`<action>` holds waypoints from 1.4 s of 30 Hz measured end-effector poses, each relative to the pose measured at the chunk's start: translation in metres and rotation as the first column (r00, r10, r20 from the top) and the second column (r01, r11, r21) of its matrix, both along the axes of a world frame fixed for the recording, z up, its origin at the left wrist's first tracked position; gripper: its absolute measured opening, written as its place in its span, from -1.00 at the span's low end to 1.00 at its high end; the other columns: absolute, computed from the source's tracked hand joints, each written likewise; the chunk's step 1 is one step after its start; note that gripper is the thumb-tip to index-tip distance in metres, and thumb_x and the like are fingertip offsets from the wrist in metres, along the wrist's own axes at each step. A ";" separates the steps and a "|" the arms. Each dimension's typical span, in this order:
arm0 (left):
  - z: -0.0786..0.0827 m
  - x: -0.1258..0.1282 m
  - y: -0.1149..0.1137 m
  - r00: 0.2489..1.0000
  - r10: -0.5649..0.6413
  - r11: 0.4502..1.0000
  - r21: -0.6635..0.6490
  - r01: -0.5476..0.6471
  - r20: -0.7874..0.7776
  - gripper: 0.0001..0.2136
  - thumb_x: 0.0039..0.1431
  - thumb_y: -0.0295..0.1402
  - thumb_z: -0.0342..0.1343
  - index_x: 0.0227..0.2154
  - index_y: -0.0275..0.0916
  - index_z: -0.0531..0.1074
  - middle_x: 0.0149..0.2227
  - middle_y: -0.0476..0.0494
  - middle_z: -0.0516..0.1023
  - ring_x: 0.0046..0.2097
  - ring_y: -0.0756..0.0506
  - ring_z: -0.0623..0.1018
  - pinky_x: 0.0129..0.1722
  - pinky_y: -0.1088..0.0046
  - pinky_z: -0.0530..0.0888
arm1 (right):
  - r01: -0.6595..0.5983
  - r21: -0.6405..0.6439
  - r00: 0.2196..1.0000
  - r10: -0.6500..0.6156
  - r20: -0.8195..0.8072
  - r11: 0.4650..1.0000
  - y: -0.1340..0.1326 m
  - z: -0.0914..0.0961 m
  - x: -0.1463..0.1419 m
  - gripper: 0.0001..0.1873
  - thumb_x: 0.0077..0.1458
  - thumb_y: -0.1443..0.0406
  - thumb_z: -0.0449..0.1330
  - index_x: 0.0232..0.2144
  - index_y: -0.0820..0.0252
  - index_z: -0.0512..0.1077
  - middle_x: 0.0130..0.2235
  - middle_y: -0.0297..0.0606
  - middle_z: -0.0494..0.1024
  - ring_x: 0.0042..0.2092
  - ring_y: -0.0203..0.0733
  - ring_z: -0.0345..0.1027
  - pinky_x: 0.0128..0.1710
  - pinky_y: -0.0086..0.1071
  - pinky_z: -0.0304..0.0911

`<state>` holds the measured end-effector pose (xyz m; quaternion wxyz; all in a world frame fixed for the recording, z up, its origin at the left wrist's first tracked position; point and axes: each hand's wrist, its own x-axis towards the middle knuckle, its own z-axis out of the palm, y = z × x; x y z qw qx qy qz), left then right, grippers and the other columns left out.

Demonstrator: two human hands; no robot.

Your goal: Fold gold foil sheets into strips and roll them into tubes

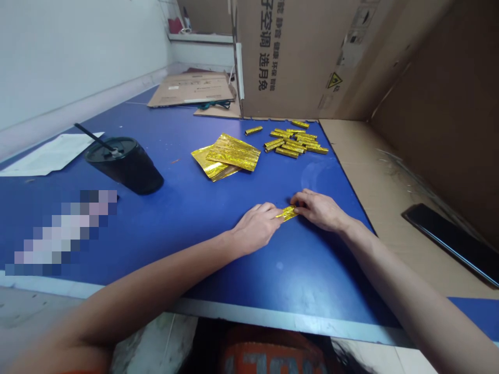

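Note:
Between my two hands lies a narrow piece of gold foil paper (288, 213), low over the blue tabletop. My left hand (257, 226) pinches its left end, and my right hand (317, 208) has thumb and fingers closed on its right end. The foil's middle shows between them; its ends are hidden under my fingers. Beyond my hands, flat gold foil sheets (236, 153) lie in a loose, overlapping stack. To the right of them is a pile of several small rolled gold foil tubes (292, 143), with a single gold tube (253, 130) apart on the left.
A black tumbler with a straw (127, 166) stands at left, beside a white paper (47, 153). Cardboard sheets (191, 89) lie at the back. A big cardboard box (296, 57) walls off the back and right. A black phone (452, 241) rests on cardboard at right.

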<state>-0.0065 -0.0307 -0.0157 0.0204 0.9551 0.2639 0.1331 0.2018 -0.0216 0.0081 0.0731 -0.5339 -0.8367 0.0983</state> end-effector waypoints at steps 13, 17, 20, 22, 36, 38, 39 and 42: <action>-0.002 0.000 -0.028 0.983 0.102 0.995 0.029 -0.098 -0.151 -0.34 0.14 0.02 -0.18 0.09 -0.49 0.11 0.16 -0.38 0.13 0.20 -0.22 0.09 0.13 0.27 0.08 | 0.103 0.107 0.994 -0.106 0.021 0.989 -0.010 -0.003 -0.001 -0.81 0.07 0.28 0.04 -0.23 0.14 0.36 -0.32 -0.26 0.43 -0.32 -0.21 0.33 -0.34 -0.38 0.22; -0.001 0.002 -0.031 0.977 0.119 0.992 -0.024 -0.126 -0.179 -0.29 0.11 0.06 -0.19 0.11 -0.51 0.07 0.18 -0.41 0.06 0.21 -0.24 0.04 0.15 0.27 0.05 | 0.097 0.226 0.995 -0.100 0.000 0.969 -0.035 0.000 -0.012 -0.66 0.14 0.23 -0.04 -0.08 0.24 0.34 -0.07 -0.07 0.42 -0.04 -0.08 0.28 -0.07 -0.21 0.19; -0.001 0.002 -0.031 0.980 0.114 0.991 -0.056 -0.124 -0.164 -0.28 0.12 0.05 -0.19 0.13 -0.52 0.02 0.18 -0.42 0.04 0.22 -0.23 0.02 0.16 0.28 0.02 | -0.092 0.142 0.994 0.084 0.067 0.986 -0.058 -0.001 -0.025 -0.43 0.14 0.10 -0.07 0.10 0.36 0.13 0.15 0.02 0.18 0.19 -0.03 -0.04 0.12 -0.06 -0.07; 0.000 0.001 -0.030 0.982 0.107 0.990 -0.079 -0.121 -0.156 -0.28 0.13 0.03 -0.19 0.14 -0.53 -0.02 0.19 -0.42 0.02 0.22 -0.22 0.02 0.16 0.28 0.02 | -0.134 0.057 0.988 0.129 0.087 0.989 -0.068 -0.005 -0.031 -0.28 0.12 0.01 -0.12 0.17 0.42 -0.04 0.20 0.05 0.03 0.22 -0.05 -0.17 0.14 -0.05 -0.12; 0.000 -0.003 -0.030 0.983 0.084 0.991 -0.086 -0.099 -0.164 -0.27 0.09 0.08 -0.19 0.14 -0.46 -0.02 0.21 -0.39 -0.03 0.23 -0.23 -0.02 0.15 0.22 0.00 | 0.064 0.124 0.971 -0.091 0.223 0.990 -0.080 -0.022 -0.036 -0.26 0.10 -0.04 -0.17 0.16 0.38 0.03 0.21 0.05 0.00 0.22 0.06 -0.20 0.12 0.10 -0.26; -0.001 -0.003 -0.031 0.983 0.086 0.992 -0.081 -0.100 -0.159 -0.27 0.10 0.08 -0.20 0.14 -0.46 -0.02 0.21 -0.39 -0.03 0.23 -0.23 -0.03 0.15 0.23 -0.01 | 0.062 0.124 0.968 -0.089 0.233 0.990 -0.081 -0.020 -0.036 -0.26 0.10 -0.04 -0.18 0.16 0.37 0.03 0.21 0.04 0.00 0.22 0.07 -0.18 0.12 0.12 -0.26; -0.001 -0.003 -0.031 0.984 0.086 0.992 -0.080 -0.100 -0.158 -0.27 0.10 0.08 -0.21 0.15 -0.46 -0.03 0.21 -0.39 -0.04 0.23 -0.23 -0.04 0.15 0.23 -0.02 | 0.061 0.125 0.968 -0.089 0.234 0.990 -0.080 -0.019 -0.036 -0.26 0.10 -0.05 -0.19 0.16 0.37 0.04 0.20 0.04 0.01 0.22 0.07 -0.18 0.12 0.12 -0.26; -0.002 -0.006 -0.031 0.985 0.073 0.992 -0.088 -0.088 -0.157 -0.24 0.08 0.10 -0.21 0.16 -0.46 -0.06 0.22 -0.39 -0.07 0.24 -0.22 -0.07 0.15 0.23 -0.04 | 0.055 0.127 0.968 -0.085 0.238 0.990 -0.080 -0.017 -0.035 -0.24 0.10 -0.07 -0.21 0.15 0.39 0.05 0.20 0.05 0.01 0.22 0.07 -0.18 0.12 0.11 -0.26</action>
